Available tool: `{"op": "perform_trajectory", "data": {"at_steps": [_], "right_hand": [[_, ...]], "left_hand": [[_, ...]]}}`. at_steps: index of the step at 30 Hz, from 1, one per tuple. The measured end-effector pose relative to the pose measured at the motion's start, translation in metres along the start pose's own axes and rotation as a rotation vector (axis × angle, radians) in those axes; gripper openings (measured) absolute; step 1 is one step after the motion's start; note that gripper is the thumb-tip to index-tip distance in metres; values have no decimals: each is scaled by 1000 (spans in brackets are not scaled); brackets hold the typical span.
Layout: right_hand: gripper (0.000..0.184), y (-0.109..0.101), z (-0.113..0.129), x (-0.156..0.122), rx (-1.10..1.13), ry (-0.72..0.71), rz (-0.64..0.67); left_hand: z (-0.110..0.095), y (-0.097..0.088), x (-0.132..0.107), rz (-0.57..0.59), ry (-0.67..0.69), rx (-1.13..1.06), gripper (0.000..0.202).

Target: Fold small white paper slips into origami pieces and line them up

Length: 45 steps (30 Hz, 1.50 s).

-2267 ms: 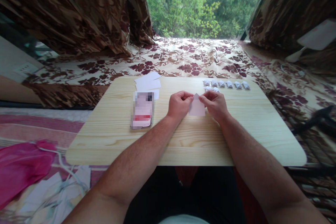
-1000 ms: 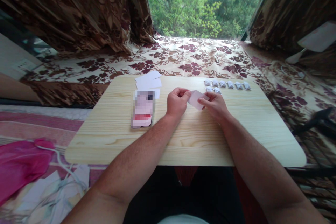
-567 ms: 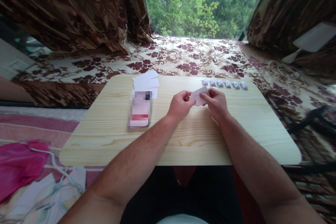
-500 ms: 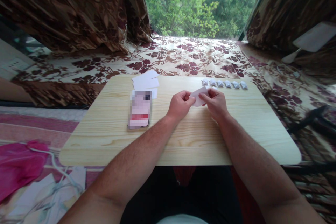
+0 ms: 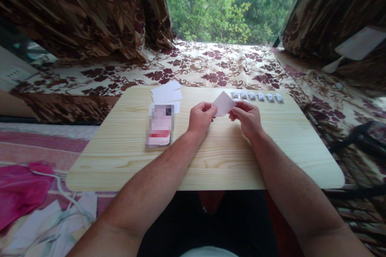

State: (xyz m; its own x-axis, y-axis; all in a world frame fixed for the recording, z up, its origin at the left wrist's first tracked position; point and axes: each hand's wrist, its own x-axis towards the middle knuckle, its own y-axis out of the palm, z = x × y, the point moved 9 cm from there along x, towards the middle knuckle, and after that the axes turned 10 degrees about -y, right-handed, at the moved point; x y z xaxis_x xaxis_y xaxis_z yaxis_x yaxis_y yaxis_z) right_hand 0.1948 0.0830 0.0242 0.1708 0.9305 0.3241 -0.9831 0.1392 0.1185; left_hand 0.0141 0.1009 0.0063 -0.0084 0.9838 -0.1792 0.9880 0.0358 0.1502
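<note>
Above the wooden table (image 5: pixel 229 156), a small white sheet of paper (image 5: pixel 223 103) is held up with one corner pointing away from me. My left hand (image 5: pixel 201 118) pinches its left corner, thumb on top. My right hand (image 5: pixel 246 117) grips the right corner between thumb and fingers. Just beyond my right hand, several small folded white paper pieces (image 5: pixel 261 96) stand in a row. Over to the left lie flat loose white sheets (image 5: pixel 167 92), and a pink phone (image 5: pixel 159 126), partly blurred out, lies in front of them.
Floral cloth (image 5: pixel 217 64) covers the ledge behind the table, below a window. A white lamp (image 5: pixel 358 44) stands at the right. On the bed at the lower left are a pink cloth (image 5: pixel 24 192), a white cable (image 5: pixel 62 182) and more papers (image 5: pixel 36 221).
The paper has turned and now shows as a diamond with its flat face toward me. My hands have moved slightly apart, the left one a little to the left.
</note>
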Motion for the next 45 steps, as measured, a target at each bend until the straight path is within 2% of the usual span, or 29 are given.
{"op": "perform_trajectory", "data": {"at_steps": [5,9,14,19,26,31,37,45], "right_hand": [[12,-7,3,0,44,-26,-78],[9,-5,4,1,57,-60,-65],[19,-1,10,0,5,-103,-26],[32,6,8,-1,-37,-95,42],[46,9,2,-2,-54,-42,75],[47,10,1,-2,-76,-48,94],[48,9,-1,-2,-88,-52,92],[48,7,-3,-1,-100,-51,73]], "left_hand": [[-1,-4,0,-43,9,-11,21],[-4,-2,-2,-31,43,25,21],[-7,1,-3,-17,88,74,21],[-6,6,-4,41,109,92,22],[-3,16,-8,121,93,78,27],[-1,20,-9,174,90,70,30],[-6,23,-12,191,136,140,22],[-8,25,-16,205,138,144,20]]}}
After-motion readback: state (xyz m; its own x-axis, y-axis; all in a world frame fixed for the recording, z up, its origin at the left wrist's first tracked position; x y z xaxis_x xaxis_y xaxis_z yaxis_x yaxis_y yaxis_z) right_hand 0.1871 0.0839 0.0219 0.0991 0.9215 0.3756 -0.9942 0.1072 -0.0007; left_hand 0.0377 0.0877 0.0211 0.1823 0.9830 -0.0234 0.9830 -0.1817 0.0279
